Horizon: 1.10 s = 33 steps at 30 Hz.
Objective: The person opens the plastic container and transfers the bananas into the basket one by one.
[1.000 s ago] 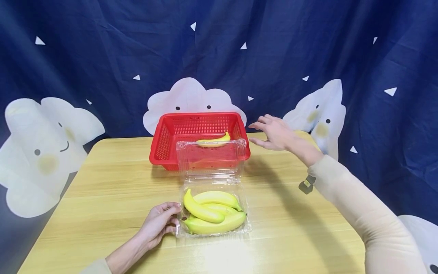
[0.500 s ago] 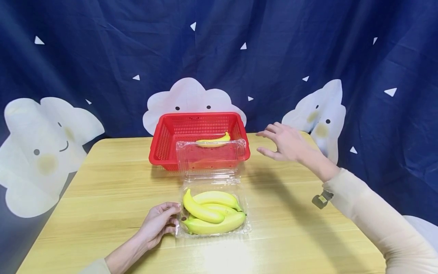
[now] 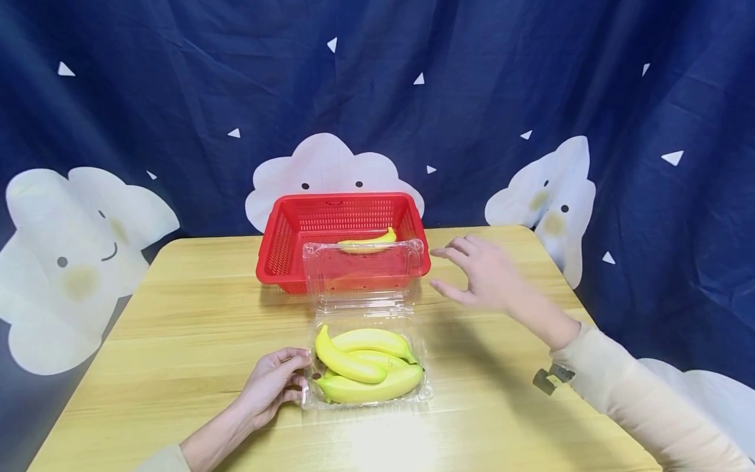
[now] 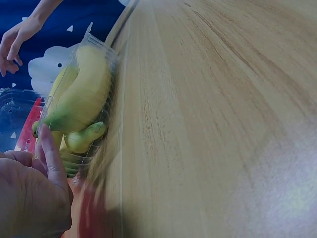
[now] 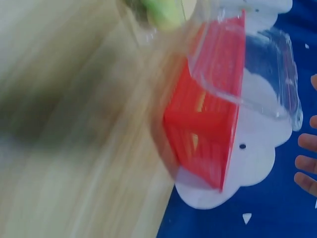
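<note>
A clear plastic clamshell box stands on the table with its lid raised at the far side. Several yellow bananas with greenish tips lie inside it, partly piled on each other. My left hand pinches the box's left edge between thumb and fingers; the left wrist view shows the fingers at its wall. My right hand hovers right of the lid and the red basket, holding nothing, its fingers spread apart. In the right wrist view only its fingertips show.
Behind the box stands a red plastic basket with slotted walls. One banana lies in it, partly seen through the raised lid. A wooden table bears everything, and a dark blue curtain with clouds hangs behind it.
My right hand first drew back right from the basket's side, then came lower and nearer to the lid. The left hand, box and bananas look unmoved.
</note>
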Each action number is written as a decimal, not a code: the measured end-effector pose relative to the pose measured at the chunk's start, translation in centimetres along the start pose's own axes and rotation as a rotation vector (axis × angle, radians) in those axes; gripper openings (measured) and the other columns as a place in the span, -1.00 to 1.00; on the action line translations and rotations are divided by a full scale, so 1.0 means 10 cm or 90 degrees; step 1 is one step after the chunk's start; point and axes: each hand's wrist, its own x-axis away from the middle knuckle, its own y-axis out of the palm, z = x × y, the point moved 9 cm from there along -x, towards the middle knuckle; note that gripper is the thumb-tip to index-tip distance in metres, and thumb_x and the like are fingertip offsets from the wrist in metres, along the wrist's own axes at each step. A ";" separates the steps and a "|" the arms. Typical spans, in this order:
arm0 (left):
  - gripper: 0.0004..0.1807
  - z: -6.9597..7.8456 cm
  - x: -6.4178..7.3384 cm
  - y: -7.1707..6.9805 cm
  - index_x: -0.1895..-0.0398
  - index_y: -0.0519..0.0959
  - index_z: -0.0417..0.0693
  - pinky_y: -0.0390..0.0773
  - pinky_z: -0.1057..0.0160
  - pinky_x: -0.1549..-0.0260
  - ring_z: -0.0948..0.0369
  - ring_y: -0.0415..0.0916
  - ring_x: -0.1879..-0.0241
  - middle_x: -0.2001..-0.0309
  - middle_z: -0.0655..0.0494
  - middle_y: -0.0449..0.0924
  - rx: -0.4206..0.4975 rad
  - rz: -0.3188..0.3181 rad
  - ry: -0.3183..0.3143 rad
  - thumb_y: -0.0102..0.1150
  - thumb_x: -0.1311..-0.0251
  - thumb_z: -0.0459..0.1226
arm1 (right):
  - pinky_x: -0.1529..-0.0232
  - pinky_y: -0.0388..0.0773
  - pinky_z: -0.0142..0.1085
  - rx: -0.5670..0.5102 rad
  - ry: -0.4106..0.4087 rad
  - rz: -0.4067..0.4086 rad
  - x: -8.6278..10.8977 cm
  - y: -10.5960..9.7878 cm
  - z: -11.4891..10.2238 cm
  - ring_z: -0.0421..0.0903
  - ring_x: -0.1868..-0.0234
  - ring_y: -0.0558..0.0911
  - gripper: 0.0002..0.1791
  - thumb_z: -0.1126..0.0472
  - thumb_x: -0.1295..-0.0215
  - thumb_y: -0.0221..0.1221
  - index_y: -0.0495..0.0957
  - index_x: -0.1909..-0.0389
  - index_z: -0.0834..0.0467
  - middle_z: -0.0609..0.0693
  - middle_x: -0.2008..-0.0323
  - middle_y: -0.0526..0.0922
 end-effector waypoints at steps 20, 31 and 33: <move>-0.80 0.05 0.02 0.00 -0.02 0.55 -0.13 0.74 0.42 0.50 0.37 0.56 0.49 0.32 0.21 0.61 -0.033 -0.007 -0.011 0.23 -0.41 -0.28 | 0.28 0.72 -0.28 -0.109 0.032 -0.027 0.06 0.36 -0.68 -0.08 0.10 0.71 -0.45 -0.15 -0.14 0.40 0.68 -0.08 0.07 -0.07 0.11 0.76; -0.73 0.06 0.02 -0.01 -0.08 0.52 -0.17 0.77 0.40 0.50 0.37 0.60 0.51 0.32 0.19 0.62 -0.035 -0.010 -0.004 0.26 -0.39 -0.30 | 0.20 0.72 -0.28 -0.088 0.007 -0.119 0.03 0.61 -1.00 -0.08 0.06 0.69 -0.38 -0.27 -0.24 0.32 0.69 -0.15 0.07 -0.06 0.04 0.77; -0.72 0.06 0.02 -0.01 -0.09 0.52 -0.18 0.77 0.39 0.50 0.36 0.60 0.51 0.33 0.19 0.63 -0.033 -0.010 -0.003 0.25 -0.39 -0.31 | 0.16 0.73 -0.27 -0.093 0.009 -0.139 0.05 0.67 -1.03 -0.09 0.02 0.70 -0.39 -0.28 -0.26 0.30 0.67 -0.18 0.04 -0.07 0.01 0.76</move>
